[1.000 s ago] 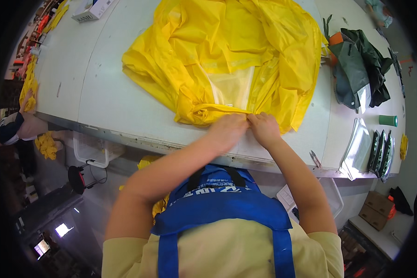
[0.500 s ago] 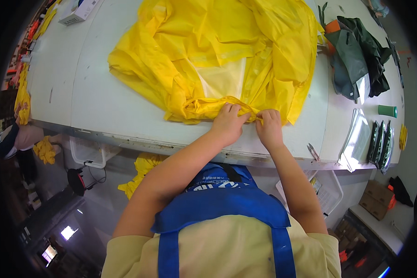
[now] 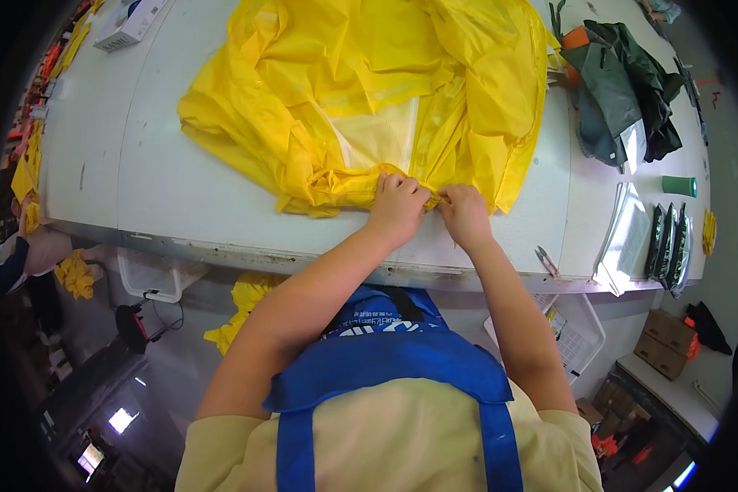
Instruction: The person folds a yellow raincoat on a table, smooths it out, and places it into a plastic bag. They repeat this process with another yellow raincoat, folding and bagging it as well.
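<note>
A large yellow waterproof garment, like a raincoat, lies spread and crumpled on the white table. A pale mesh lining panel shows in its middle. At the garment's near edge, my left hand is closed on the bunched yellow fabric. Just to the right of it, my right hand pinches the same edge. The two hands are close together, and the fingertips are partly hidden in the folds.
Small snips lie near the table's front edge at right. Beyond are clear plastic bags, dark green packets, a green cylinder and a dark green garment. A box stands far left. Another person's arm is at left.
The whole view has shifted slightly. My hands are still on the garment's near edge, and my right hand has come a little closer to the left one.
</note>
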Action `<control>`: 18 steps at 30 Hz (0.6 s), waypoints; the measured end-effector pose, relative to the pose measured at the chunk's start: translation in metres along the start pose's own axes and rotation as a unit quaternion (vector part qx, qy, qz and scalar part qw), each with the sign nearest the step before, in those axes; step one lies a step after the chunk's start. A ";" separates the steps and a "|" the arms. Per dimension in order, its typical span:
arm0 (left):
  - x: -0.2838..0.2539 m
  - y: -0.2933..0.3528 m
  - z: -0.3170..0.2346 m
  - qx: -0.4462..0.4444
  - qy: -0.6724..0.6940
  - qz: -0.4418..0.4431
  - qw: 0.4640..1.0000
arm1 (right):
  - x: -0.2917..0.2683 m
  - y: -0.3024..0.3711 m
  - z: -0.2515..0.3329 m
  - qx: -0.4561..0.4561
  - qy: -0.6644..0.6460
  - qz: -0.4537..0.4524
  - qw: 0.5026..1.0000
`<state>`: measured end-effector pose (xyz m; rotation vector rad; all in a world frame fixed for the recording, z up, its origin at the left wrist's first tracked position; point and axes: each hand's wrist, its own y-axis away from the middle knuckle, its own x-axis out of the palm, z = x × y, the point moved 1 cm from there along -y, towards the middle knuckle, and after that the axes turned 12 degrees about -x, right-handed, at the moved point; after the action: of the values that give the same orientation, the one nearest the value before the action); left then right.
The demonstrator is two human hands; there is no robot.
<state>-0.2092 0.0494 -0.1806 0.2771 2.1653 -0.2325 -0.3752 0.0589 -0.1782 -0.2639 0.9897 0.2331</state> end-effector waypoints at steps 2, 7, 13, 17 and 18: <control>-0.004 0.000 0.001 0.000 0.019 0.005 1.000 | -0.005 -0.004 0.005 0.044 -0.071 0.023 0.996; 0.002 0.000 0.012 -0.021 0.097 0.001 0.995 | -0.019 0.000 0.023 0.121 -0.194 0.037 0.973; -0.021 0.004 0.003 -0.099 0.204 0.076 0.971 | -0.014 0.009 0.032 0.114 -0.215 -0.024 0.970; -0.029 0.005 0.000 -0.123 0.200 0.103 0.967 | -0.016 0.009 0.040 0.044 -0.158 -0.048 0.985; -0.029 0.007 -0.004 -0.125 0.190 0.086 0.970 | -0.019 0.007 0.043 -0.015 -0.108 -0.063 0.992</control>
<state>-0.1936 0.0542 -0.1552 0.3853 2.5002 0.2100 -0.3534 0.0782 -0.1398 -0.3203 0.7526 0.1581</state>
